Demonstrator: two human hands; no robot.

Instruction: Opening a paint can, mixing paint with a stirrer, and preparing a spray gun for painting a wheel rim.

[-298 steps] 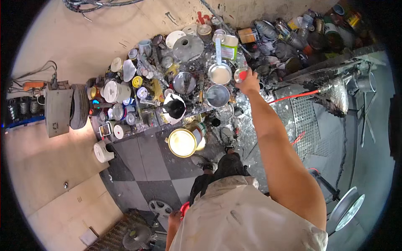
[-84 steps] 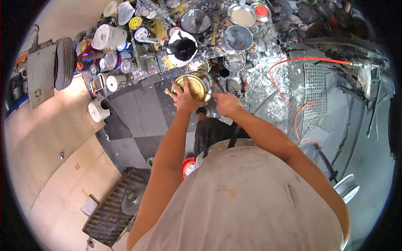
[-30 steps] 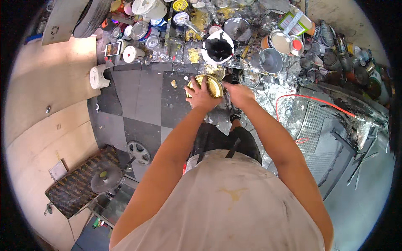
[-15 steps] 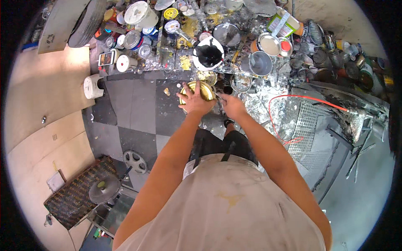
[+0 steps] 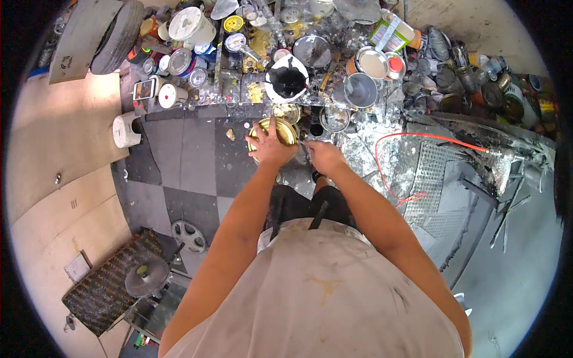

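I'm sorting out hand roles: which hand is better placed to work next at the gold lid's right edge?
The right hand, I'd judge: it is beside that edge of the gold lid, seemingly gripping a thin object, while the left hand lies spread across the lid's top.

Checkered grey floor (image 5: pixel 199 149), paint-splashed near cluttered bench (image 5: pixel 255 92); beige wall (image 5: pixel 65 209) left, brighter toward top.
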